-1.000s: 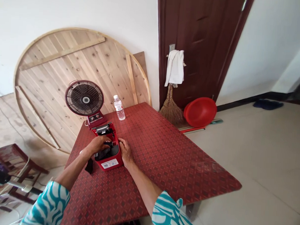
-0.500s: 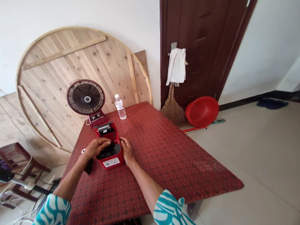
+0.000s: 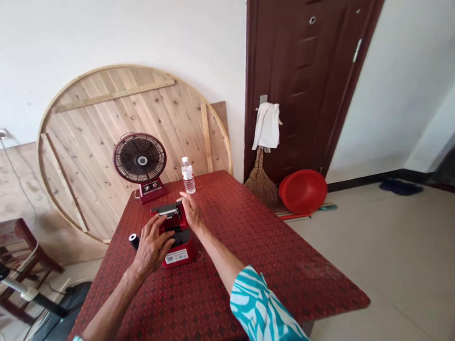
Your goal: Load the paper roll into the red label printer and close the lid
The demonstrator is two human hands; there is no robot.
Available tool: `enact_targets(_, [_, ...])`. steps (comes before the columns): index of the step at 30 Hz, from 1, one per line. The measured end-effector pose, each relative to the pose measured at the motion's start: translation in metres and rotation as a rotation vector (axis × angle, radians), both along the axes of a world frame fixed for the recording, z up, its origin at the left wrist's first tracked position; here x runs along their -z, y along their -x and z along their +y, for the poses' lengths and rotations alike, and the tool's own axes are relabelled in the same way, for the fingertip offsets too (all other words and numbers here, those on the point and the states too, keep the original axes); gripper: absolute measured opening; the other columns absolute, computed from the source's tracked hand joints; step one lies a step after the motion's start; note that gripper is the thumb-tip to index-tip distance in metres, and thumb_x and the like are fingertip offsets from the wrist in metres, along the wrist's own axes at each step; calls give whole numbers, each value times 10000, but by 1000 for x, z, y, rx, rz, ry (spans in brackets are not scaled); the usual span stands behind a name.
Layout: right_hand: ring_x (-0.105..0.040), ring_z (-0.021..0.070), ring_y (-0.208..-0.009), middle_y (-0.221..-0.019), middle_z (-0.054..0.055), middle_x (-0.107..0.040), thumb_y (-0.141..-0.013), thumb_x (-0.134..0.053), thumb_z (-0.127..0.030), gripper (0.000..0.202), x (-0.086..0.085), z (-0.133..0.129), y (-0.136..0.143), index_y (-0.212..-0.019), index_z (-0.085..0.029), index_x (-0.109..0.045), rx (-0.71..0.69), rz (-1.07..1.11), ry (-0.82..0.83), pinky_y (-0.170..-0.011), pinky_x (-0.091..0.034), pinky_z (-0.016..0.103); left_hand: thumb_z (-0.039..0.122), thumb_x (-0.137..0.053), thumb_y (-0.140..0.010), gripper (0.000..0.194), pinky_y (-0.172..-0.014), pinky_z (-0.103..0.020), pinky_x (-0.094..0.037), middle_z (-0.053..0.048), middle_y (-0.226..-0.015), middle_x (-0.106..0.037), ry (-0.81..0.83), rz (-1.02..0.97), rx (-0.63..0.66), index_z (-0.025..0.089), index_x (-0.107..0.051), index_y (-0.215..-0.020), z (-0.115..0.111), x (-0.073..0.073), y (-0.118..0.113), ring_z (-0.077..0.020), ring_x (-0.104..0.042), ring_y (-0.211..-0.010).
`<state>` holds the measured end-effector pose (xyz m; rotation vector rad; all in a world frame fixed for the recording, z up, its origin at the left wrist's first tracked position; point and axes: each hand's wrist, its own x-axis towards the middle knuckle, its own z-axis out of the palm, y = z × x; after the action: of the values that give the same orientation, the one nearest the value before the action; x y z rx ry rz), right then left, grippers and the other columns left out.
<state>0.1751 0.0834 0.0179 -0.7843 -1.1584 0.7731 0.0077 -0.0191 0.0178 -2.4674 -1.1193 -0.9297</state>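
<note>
A red and black box-shaped device (image 3: 178, 256) with a white label on its front stands on the red patterned table (image 3: 247, 236), its lid raised at the back. My left hand (image 3: 152, 242) is over its left side, fingers spread and bent above the opening. At the raised lid's right edge is my right hand (image 3: 190, 211), fingers extended and touching or very near the lid; nothing shows in its grasp. A black roll with a white end (image 3: 134, 241) lies left of the device, partly behind my left hand.
Behind the device stand a dark red fan (image 3: 141, 161) and a water bottle (image 3: 188, 176). A round wooden board (image 3: 113, 115) leans on the wall. Right of the table are a broom (image 3: 262, 179) and red basin (image 3: 305, 191); a chair (image 3: 15, 246) is at left.
My right hand has moved from the device's right side up to the lid, which now sits lower. My left hand has pulled back with its fingers spread. The camera view has shifted upward.
</note>
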Motion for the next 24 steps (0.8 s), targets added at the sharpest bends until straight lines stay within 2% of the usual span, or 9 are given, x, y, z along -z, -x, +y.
enact_targets(3, [-629, 198, -1054, -987, 11, -734, -916, -421, -479, 371, 18, -29, -7, -1041, -258, -692, -10, -70, 0, -999, -445, 354, 347, -571, -913, 292, -1056, -523, -396, -158, -1408, -516, -98, -40, -54, 201, -674, -1145, -4, 1, -1, -338, -392, -1357])
enact_targets(6, [-587, 202, -1161, -1117, 27, -708, -936, -393, -498, 396, 37, -53, -10, -986, -251, -698, -10, -92, -12, -1044, -414, 350, 374, -553, -923, 409, -1057, -502, -393, -178, -1350, -559, -95, -124, -140, 149, -580, -1263, -4, 7, 4, -319, -446, -1308])
enact_targets(8, [-576, 202, -1191, -1200, 33, -680, -942, -382, -512, 413, 45, -62, -10, -960, -249, -699, -24, -110, -29, -1061, -402, 350, 382, -508, -943, 381, -1037, -488, -404, -166, -1288, -608, -56, -150, -202, 148, -598, -1230, -4, 12, 11, -311, -496, -1253])
enact_targets(12, [-591, 207, -1185, -1197, 53, -682, -955, -364, -521, 431, 53, -68, -8, -993, -244, -692, -22, -131, -79, -1068, -397, 367, 382, -447, -964, 334, -1020, -468, -398, -118, -1201, -681, 44, -95, -233, 189, -676, -1110, -8, 19, 23, -305, -532, -1213])
enact_targets(15, [-602, 214, -1175, -1120, 57, -713, -954, -364, -538, 443, 58, -69, -9, -1037, -252, -690, -16, -135, -96, -1065, -402, 376, 375, -436, -964, 343, -1043, -474, -364, -94, -1218, -689, 78, -59, -233, 217, -676, -1153, -12, 21, 26, -304, -515, -1248])
enact_targets(19, [-598, 225, -1192, -1190, 62, -696, -949, -355, -555, 460, 63, -71, -11, -1027, -261, -700, -10, -157, -110, -1071, -395, 401, 376, -447, -956, 351, -1074, -494, -328, -92, -1242, -683, 101, -49, -245, 222, -677, -1173, -15, 24, 25, -306, -513, -1260])
enact_targets(24, [-583, 222, -1207, -1139, 53, -712, -942, -369, -562, 456, 65, -74, -12, -1057, -270, -699, -38, -145, -87, -1104, -365, 409, 354, -456, -953, 350, -1107, -516, -297, -99, -1266, -670, 165, -59, -235, 223, -673, -1194, -16, 22, 25, -299, -511, -1266])
